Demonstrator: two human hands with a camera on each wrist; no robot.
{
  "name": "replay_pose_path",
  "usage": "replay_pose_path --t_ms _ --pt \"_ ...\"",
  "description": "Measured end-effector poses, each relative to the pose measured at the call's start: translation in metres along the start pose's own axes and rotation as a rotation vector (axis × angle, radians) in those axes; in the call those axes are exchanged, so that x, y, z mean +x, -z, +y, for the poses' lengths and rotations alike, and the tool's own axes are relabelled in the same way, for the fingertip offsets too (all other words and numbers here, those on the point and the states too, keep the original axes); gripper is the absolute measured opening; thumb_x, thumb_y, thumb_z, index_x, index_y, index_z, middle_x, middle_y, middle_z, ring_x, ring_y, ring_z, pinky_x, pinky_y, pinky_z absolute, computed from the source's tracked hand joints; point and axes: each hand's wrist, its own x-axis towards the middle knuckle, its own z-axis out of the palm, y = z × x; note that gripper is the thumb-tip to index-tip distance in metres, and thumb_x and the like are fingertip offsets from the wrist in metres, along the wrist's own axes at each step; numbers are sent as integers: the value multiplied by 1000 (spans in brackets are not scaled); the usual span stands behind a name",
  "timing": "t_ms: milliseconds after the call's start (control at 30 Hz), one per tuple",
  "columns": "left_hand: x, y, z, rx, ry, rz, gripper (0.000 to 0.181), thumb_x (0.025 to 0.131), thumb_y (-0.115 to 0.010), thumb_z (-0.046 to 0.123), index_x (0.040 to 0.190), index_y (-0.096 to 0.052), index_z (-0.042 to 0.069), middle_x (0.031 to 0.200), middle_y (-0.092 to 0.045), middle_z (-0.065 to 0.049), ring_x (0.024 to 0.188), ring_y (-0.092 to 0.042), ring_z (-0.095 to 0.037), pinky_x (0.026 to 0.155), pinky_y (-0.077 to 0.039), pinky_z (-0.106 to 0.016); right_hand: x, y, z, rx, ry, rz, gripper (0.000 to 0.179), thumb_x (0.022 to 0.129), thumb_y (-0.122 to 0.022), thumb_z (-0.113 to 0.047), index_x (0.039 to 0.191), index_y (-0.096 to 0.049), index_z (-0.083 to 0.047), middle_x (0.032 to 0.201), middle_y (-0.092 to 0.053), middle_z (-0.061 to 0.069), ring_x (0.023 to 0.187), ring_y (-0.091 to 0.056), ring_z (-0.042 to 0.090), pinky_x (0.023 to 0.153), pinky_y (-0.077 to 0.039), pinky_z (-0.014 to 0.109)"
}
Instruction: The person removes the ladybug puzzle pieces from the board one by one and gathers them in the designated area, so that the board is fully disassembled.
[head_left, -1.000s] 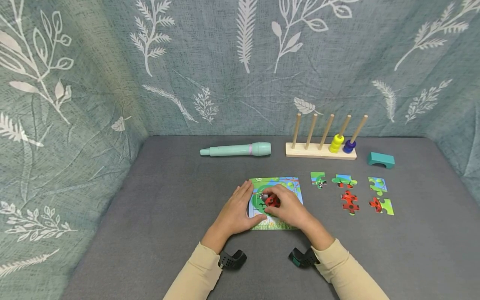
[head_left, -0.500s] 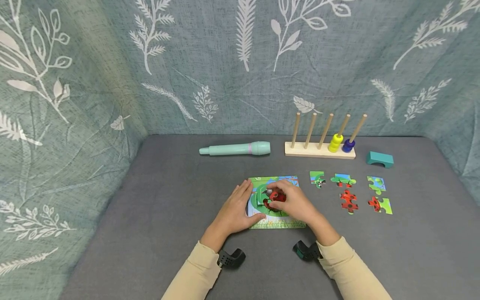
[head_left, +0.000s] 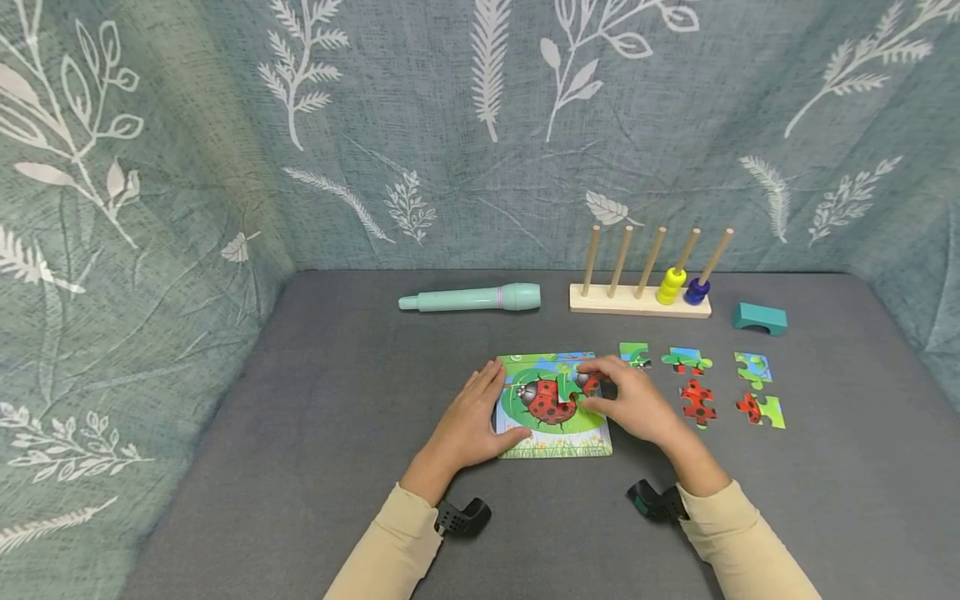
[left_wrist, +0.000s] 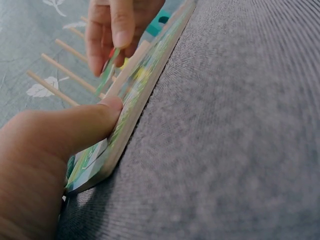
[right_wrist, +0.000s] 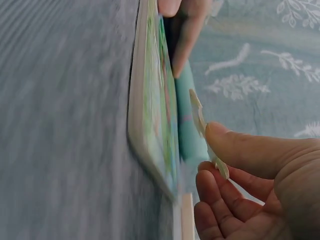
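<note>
A ladybug puzzle board (head_left: 551, 444), with a ladybug on a green leaf, lies in front of me in the head view. My left hand (head_left: 465, 423) rests along its left side, fingers straight and thumb on the lower part of the picture. Between thumb and fingers my right hand (head_left: 639, 403) pinches a jigsaw piece (head_left: 567, 387), green with some red and black, over the board's right side. The right wrist view catches this piece (right_wrist: 199, 117) edge-on, raised off the board.
Right of the board lie several loose jigsaw pieces, among them a red spotted piece (head_left: 698, 403). Behind stand a peg rack (head_left: 622, 302) with yellow and blue beads and a teal arch block (head_left: 761, 317). A mint-green toy microphone (head_left: 468, 297) lies at the back.
My right hand has carried the jigsaw piece from over the ladybug to the right, uncovering more of the picture. My left hand has stayed at the board's left side.
</note>
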Motion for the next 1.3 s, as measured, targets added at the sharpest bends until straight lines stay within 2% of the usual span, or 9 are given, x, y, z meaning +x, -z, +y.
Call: replay_pose_path --t_ms 200,633,900,1300 --pt "0 -1 0 -6 -7 0 92 82 -63 52 146 -29 -5 154 -28 -18 144 -23 -28 120 -22 -43 -12 16 12 -25 -55 -16 44 85 -71 -14 125 -58 -5 120 -59 12 113 -56 34 93 -49 51" --pt "1 -1 0 -12 3 -7 92 82 -63 51 147 -28 -4 154 -27 -17 145 -23 -27 121 -21 -44 -34 44 36 -114 -86 57 41 83 -72 -10 122 -61 -4 115 -60 13 102 -57 29 86 -48 45" --pt "2 0 -1 4 16 -7 93 82 -64 52 147 -28 -3 154 -27 -16 145 -23 -26 121 -20 -42 -36 48 40 -140 -73 72 40 83 -72 -11 121 -61 -4 117 -60 15 101 -57 29 84 -48 44" --pt "2 2 1 -11 24 -17 93 82 -64 52 147 -28 -3 155 -26 -16 145 -23 -26 121 -20 -41 -36 50 41 -180 -57 51 38 83 -71 -6 119 -61 0 120 -56 19 109 -52 36 89 -45 52"
